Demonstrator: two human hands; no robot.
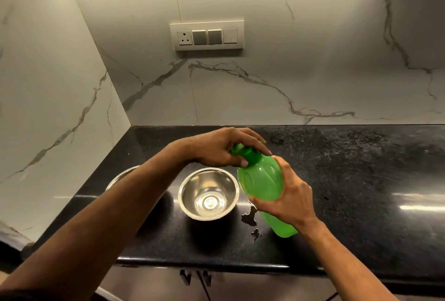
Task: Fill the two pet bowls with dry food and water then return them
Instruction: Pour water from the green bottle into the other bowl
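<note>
Barely started tbh: steel bowl at frame centre sits empty on the bench, second bowl half hidden behind my arm. Right hand grips the green bottle, left hand clamped on its cap.

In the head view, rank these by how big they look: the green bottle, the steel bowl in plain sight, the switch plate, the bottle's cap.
1. Green bottle, though it is tilted and partly covered by the right hand.
2. Switch plate and steel bowl look alike; the plate is farther off, so unranked.
3. Cap, largely hidden under the left hand.
</note>
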